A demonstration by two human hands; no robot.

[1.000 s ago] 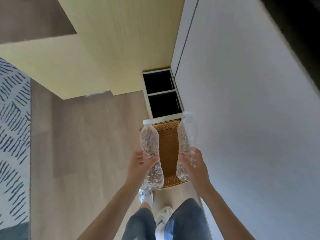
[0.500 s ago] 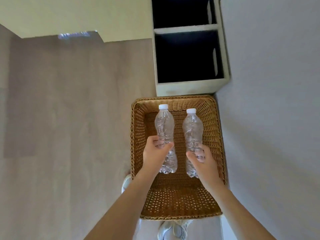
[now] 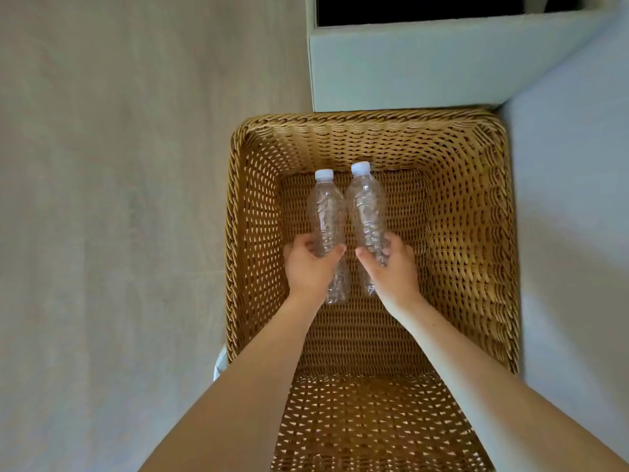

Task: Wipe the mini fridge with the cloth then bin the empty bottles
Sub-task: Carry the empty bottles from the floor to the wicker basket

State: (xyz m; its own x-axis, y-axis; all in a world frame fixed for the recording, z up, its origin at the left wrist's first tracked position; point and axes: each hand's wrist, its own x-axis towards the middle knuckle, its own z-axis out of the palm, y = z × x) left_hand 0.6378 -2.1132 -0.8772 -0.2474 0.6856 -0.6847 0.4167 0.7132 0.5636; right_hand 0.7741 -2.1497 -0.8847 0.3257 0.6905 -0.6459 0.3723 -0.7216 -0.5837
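Gripping one clear crumpled plastic bottle with a white cap in the left hand and its twin in the right hand, the person has both arms down inside the deep tan woven wicker basket. On each hand the fingers and thumb are curled round the lower half of a bottle, with the base poking out behind the palm. Both caps point at the basket's far edge, and the bottles sit side by side left of centre, shoulders touching or very nearly so. Whether they rest on the woven bottom yet, I cannot tell.

To finish this step well, I'd say simply uncurl both hands low down. These thin empties weigh next to nothing and would bounce and skitter if dropped from height. Let go level, then draw the arms straight up between the side walls.

Around it: a pale grey-white box unit with a dark opening butts against the basket's far edge, a white wall runs along the right edge, and light wood flooring lies beyond the left edge. A small white shape peeks out at the near-left corner (possibly a shoe, too little shows). Nothing blocks the drop; only the basket's tall walls hem the forearms.
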